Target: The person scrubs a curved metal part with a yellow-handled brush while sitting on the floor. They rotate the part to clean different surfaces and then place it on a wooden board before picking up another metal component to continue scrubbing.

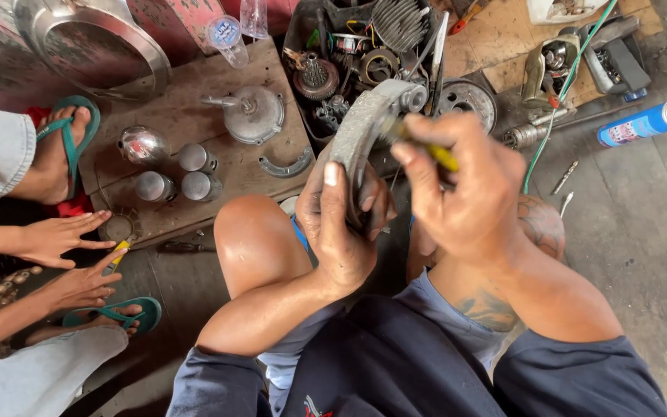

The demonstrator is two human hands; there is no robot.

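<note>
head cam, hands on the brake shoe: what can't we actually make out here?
- Yellow-handled tool: its working tip, hidden in the head view behind the right hand and the brake shoe.
- Brake shoe lower end: covered by the left hand.
- Parts in the black tray: too small and crowded to tell apart.
- Blue spray can: its nozzle runs off the right edge.
- Second person's hands: their arms are cut by the left edge.
</note>
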